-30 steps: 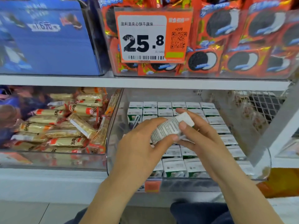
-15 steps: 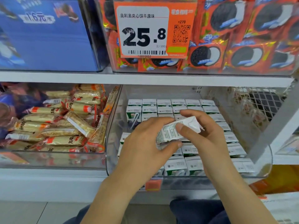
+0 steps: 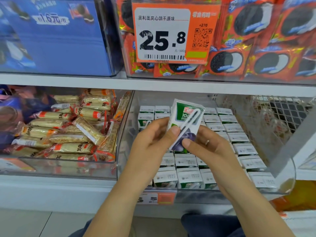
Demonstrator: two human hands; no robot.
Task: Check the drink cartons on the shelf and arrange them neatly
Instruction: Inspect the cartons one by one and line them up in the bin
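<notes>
The carton (image 3: 185, 123) sits just right of the frame's centre, held by both hands above the rows of cartons (image 3: 184, 175) in the clear bin (image 3: 289, 178). Half a second ago it lay tipped on its side with a white printed panel toward the camera; now it stands nearly upright, leaning right, its green front with the straw and purple fruit facing the camera. The left hand (image 3: 153, 142) pinches its lower left edge, thumb on the front. The right hand (image 3: 210, 147) grips its lower right corner, thumb on the fruit picture. Left of the bin lies a bin of snack bars (image 3: 68, 130). At upper centre hangs an orange price tag (image 3: 174, 31) reading 25.8.
</notes>
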